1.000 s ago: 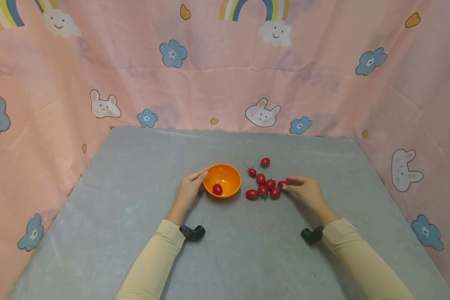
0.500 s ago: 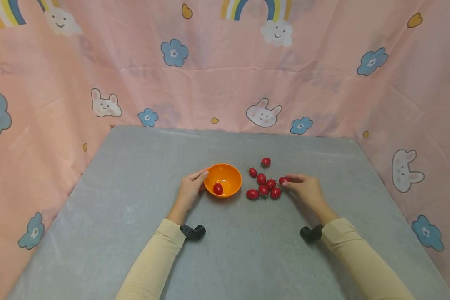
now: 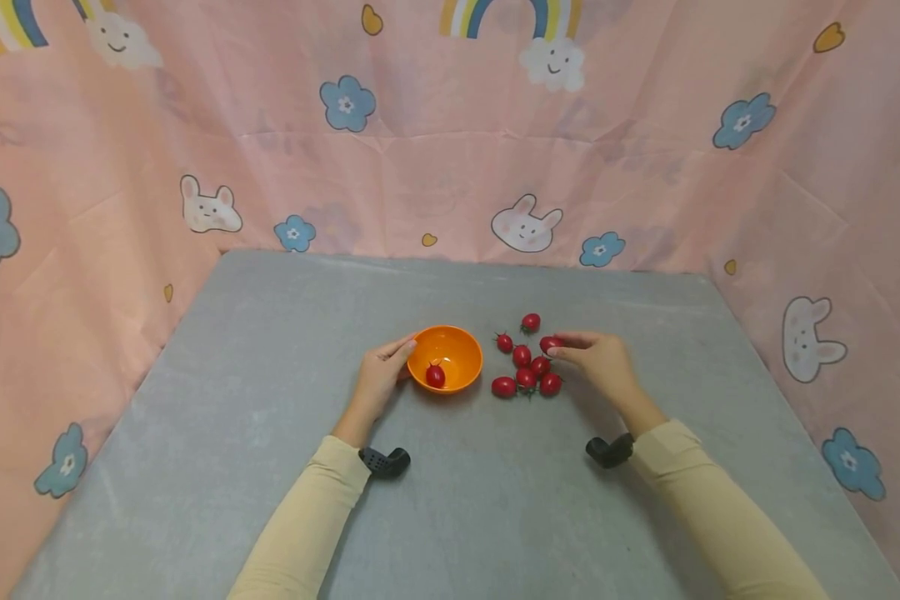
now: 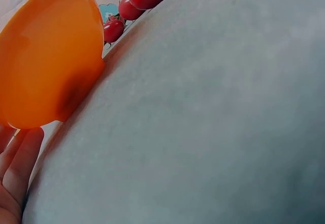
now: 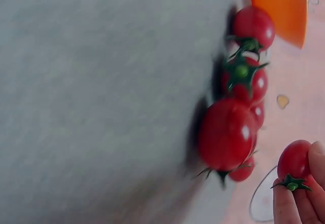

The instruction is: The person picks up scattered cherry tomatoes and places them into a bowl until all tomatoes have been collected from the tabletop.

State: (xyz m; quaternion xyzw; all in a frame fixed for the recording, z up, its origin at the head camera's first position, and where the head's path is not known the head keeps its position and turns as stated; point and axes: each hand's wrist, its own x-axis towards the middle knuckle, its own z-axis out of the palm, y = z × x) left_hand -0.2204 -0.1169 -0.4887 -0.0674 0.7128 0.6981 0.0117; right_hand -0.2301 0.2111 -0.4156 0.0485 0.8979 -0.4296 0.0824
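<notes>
An orange bowl (image 3: 461, 350) stands on the grey table with one cherry tomato (image 3: 435, 377) inside. My left hand (image 3: 377, 379) grips its left side, thumb at the rim; in the left wrist view the fingers (image 4: 23, 163) touch the outer wall. Between thumb and fingertips my right hand (image 3: 600, 358) pinches another cherry tomato (image 3: 550, 344). The right wrist view shows that held tomato (image 5: 294, 160), green calyx downward, raised off the table. Several more cherry tomatoes (image 3: 526, 377) lie grouped between the bowl and my right hand.
The grey table (image 3: 450, 517) stretches in front of both arms. A pink patterned curtain (image 3: 420, 167) hangs along its back and both sides. Each wrist wears a black camera mount (image 3: 386, 463). One tomato (image 3: 531, 322) lies at the back of the group.
My right hand has lifted its cherry tomato off the right edge of the group and carried it left and slightly away from me. The left hand and bowl have stayed put.
</notes>
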